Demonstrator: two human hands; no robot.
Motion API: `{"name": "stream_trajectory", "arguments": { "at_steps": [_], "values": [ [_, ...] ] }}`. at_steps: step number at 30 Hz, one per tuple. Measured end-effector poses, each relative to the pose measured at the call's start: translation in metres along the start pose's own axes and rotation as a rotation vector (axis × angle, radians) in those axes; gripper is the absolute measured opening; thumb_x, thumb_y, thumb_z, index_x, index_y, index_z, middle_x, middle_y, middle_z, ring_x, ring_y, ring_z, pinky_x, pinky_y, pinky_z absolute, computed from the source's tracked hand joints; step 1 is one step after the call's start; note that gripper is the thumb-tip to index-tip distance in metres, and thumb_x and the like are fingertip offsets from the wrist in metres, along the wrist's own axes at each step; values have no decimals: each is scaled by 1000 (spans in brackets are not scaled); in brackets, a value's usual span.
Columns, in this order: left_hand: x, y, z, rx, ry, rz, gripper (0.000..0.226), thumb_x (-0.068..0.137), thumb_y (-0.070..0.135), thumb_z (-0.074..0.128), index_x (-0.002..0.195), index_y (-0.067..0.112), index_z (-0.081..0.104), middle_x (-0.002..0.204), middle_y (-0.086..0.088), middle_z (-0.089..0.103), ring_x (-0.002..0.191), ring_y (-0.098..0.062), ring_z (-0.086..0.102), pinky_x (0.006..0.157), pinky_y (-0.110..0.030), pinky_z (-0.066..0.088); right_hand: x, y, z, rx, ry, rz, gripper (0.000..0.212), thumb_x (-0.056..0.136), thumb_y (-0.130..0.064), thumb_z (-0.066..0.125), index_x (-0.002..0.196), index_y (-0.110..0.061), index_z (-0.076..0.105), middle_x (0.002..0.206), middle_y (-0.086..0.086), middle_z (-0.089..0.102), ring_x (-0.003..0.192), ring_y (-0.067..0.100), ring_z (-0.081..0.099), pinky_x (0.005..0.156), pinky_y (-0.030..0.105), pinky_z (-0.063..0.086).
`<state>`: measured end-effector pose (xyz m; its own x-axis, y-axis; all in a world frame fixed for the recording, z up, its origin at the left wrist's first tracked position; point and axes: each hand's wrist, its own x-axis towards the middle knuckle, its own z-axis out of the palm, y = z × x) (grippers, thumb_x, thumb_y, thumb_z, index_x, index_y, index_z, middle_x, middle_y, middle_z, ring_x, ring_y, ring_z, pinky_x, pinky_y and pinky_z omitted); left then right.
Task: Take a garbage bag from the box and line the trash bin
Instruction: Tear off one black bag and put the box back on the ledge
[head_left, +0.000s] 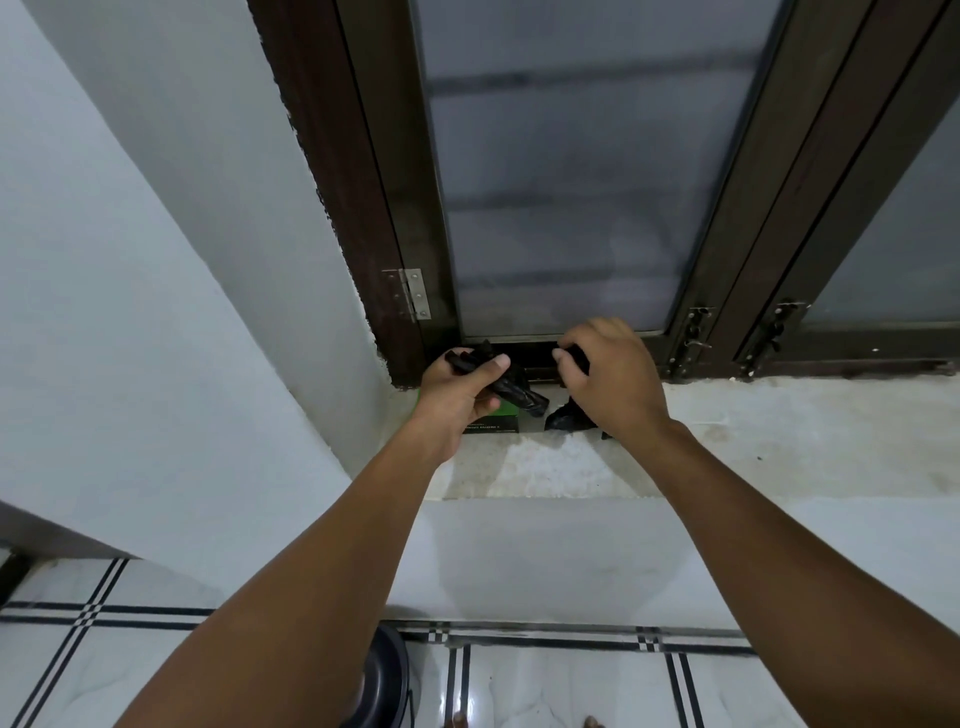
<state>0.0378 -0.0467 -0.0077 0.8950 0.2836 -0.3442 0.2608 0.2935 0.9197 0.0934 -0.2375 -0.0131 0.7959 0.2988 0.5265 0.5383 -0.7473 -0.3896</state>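
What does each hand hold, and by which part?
Left hand: rolled black garbage bags, gripped at the upper end. Right hand: black garbage bag, pinched at its top.

Both bare arms stretched fwd toward 12 o'clock, L hand (460, 395) palm turned inward, thumb and fingers clamped on black roll (511, 387), R hand (613, 379) palm down at 1 o'clock, fingers curled, pinching black plastic, wrists near level, hands apart.

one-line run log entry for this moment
stage: separating bag | left hand: grips black bag roll | right hand: pinches bag end | box: on sill | bin: on floor, lining not visible
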Motion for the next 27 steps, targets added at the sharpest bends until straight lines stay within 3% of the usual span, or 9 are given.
{"name": "stream_trajectory", "arguments": {
  "at_steps": [3, 5, 7, 10, 14, 19, 21, 24, 27],
  "values": [
    [-1, 3, -2, -27, -16, 9, 25, 90, 12, 83, 108, 13, 65, 107, -8, 75, 96, -20, 74, 63, -22, 61, 2, -18, -1, 226, -32, 68, 26, 100, -35, 59, 105, -13, 72, 99, 0, 71, 95, 14, 60, 79, 29, 48],
    [-1, 3, -4, -69, -42, 15, 25, 91, 11, 82, 109, 12, 64, 107, -9, 75, 94, -19, 75, 63, -22, 61, 7, -27, 0, 424, -180, 248, 36, 99, -45, 59, 118, -15, 69, 111, -2, 69, 100, 10, 62, 85, 25, 49],
    [-1, 4, -6, -120, -75, 20, 22, 92, 10, 81, 107, 11, 65, 108, -10, 75, 93, -19, 76, 63, -21, 61, 10, -32, 1, 580, -376, 428, 45, 96, -51, 61, 126, -17, 65, 119, -2, 67, 102, 13, 66, 87, 32, 57],
    [-2, 3, -11, -189, -120, 27, 16, 94, 8, 77, 103, 10, 65, 107, -12, 75, 91, -20, 77, 64, -21, 62, 11, -35, 2, 853, -589, 603, 36, 97, -39, 65, 120, -11, 66, 106, 8, 72, 82, 20, 74, 66, 32, 63],
    [-3, 3, -15, -240, -124, 8, 9, 97, 10, 74, 99, 10, 66, 104, -11, 77, 89, -22, 78, 71, -25, 65, 11, -33, 2, 1076, -451, 727, 12, 95, -17, 70, 104, -9, 66, 93, 10, 70, 66, 16, 67, 52, 20, 54],
    [4, -5, -27, 590, 228, 277, 16, 97, 36, 74, 91, 22, 68, 97, 8, 72, 98, -17, 69, 88, -35, 58, 12, -20, 12, 832, -282, 795, 9, 93, -11, 71, 89, -14, 64, 87, 9, 66, 63, 17, 59, 66, 33, 56],
    [7, -9, -37, 976, 164, 391, 21, 93, 46, 75, 105, 29, 71, 112, 10, 70, 113, -18, 63, 96, -37, 50, 11, -15, 11, 672, -220, 781, 9, 92, -13, 70, 86, -19, 66, 87, 3, 68, 72, 18, 61, 72, 34, 55],
    [9, -17, -48, 1528, -11, 389, 62, 88, 56, 74, 144, 39, 55, 145, 7, 57, 137, -24, 45, 112, -42, 30, 9, -13, 7, 534, -148, 725, 4, 92, -15, 66, 88, -15, 69, 81, -5, 66, 74, 15, 60, 63, 26, 47],
    [14, -25, -54, 1690, -33, 399, 76, 94, 38, 68, 162, 34, 34, 156, -1, 48, 141, -28, 40, 114, -44, 29, 10, -12, 4, 459, -83, 704, 7, 90, -16, 64, 88, -12, 69, 80, -6, 66, 71, 12, 59, 66, 29, 48]
  ]
}}
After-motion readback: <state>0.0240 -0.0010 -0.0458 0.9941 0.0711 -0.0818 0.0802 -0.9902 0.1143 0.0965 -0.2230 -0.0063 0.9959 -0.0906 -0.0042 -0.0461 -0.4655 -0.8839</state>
